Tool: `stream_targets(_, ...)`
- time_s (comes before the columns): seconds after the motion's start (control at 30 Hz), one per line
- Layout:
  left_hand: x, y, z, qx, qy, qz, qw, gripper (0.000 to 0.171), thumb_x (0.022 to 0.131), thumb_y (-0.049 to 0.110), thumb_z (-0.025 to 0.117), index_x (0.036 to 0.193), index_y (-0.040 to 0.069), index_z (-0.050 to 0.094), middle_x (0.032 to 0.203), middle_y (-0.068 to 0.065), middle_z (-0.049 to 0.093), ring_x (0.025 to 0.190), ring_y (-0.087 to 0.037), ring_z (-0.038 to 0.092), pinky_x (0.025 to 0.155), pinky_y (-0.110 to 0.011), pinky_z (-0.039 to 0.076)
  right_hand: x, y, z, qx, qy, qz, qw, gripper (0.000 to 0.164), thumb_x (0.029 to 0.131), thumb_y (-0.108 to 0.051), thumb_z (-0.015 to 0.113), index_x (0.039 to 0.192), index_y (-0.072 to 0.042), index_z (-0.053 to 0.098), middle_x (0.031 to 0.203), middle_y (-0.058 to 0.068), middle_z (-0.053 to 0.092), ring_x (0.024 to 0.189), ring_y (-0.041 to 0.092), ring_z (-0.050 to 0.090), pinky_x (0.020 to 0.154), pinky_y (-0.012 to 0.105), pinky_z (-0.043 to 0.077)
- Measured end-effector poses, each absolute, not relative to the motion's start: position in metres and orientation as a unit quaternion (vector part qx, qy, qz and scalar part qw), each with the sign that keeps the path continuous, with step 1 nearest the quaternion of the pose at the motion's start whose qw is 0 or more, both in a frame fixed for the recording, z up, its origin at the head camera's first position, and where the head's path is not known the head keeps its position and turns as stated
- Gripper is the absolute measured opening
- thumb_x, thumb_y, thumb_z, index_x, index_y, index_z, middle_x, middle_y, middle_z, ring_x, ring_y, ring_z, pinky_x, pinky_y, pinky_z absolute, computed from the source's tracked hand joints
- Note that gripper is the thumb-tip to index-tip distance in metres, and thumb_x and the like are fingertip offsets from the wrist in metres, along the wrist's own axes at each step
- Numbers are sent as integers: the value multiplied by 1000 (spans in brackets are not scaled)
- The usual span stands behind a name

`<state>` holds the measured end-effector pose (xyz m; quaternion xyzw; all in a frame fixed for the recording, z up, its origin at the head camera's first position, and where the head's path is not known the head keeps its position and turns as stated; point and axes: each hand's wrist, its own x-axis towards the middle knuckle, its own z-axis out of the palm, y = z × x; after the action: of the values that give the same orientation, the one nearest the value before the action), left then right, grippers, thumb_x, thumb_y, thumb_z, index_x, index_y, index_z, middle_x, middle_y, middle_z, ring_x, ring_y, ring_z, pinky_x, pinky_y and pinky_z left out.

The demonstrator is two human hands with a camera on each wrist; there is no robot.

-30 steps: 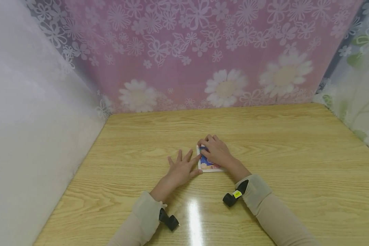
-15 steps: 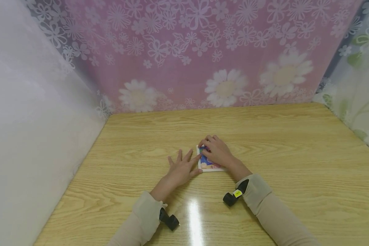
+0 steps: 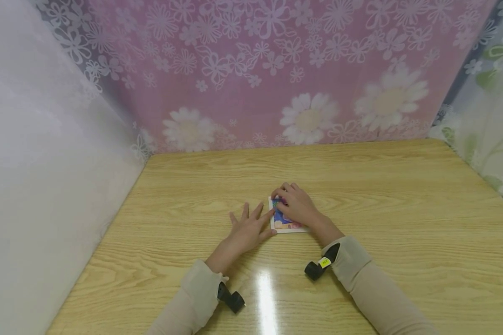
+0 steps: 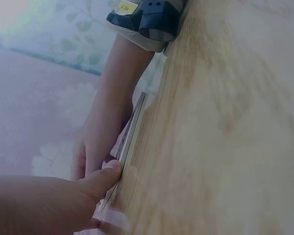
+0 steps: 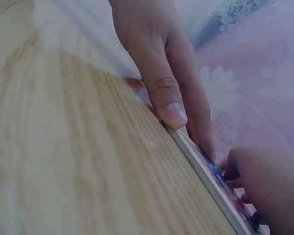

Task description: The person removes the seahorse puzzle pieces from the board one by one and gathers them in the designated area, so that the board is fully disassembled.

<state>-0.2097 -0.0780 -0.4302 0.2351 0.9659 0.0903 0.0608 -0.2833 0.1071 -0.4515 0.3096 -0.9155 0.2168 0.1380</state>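
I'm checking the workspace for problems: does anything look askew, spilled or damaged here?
Nothing stands out. The white-edged picture board lies flat on the wooden table. The bright streak on the table looks like reflected light, not a spill. The right hand hides part of the board, so damage there can't be ruled out.

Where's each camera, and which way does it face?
Head: on the head, facing forward and down at the table; left hand, right hand, sleeves show.
Left wrist: on that wrist, facing the picture board; both hands show.
Right wrist: on that wrist, facing the picture board; both hands show.
Both wrist views share the picture board's edge.
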Motion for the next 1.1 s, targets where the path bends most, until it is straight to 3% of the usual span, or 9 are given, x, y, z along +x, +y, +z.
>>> stream_targets(0.3, -211, -78, -432, 232, 967, 89, 60, 63, 91, 56, 38, 146, 26, 29, 150, -9, 16, 131, -47, 8, 90, -74, 10, -287, 109, -450, 288, -911, 284, 85, 22, 83, -5, 54, 100, -14, 63, 95, 0, 54, 84, 20, 43, 75, 36, 39)
stream_targets(0.6, -212, -78, -433, 232, 967, 89, 58, 63, 91, 57, 38, 145, 26, 29, 150, -9, 17, 131, -48, 8, 89, -74, 11, -289, 120, -446, 315, -863, 393, 22, 34, 78, 8, 52, 108, -3, 64, 90, 4, 54, 80, 21, 38, 71, 35, 33)
stream_targets(0.87, -212, -78, -433, 230, 968, 86, 60, 63, 91, 57, 38, 145, 27, 29, 150, -9, 16, 131, -47, 8, 90, -73, 10, -290, 123, -446, 326, -857, 399, 13, 35, 78, 11, 52, 108, -1, 65, 96, 8, 55, 81, 22, 38, 69, 33, 32)
stream_targets(1.1, -211, -78, -432, 229, 967, 92, 61, 63, 91, 56, 39, 145, 26, 30, 150, -10, 17, 131, -47, 8, 90, -74, 10, -288, 121, -446, 323, -859, 398, 21, 35, 77, 10, 53, 107, -2, 66, 103, 11, 57, 90, 25, 43, 76, 37, 35)
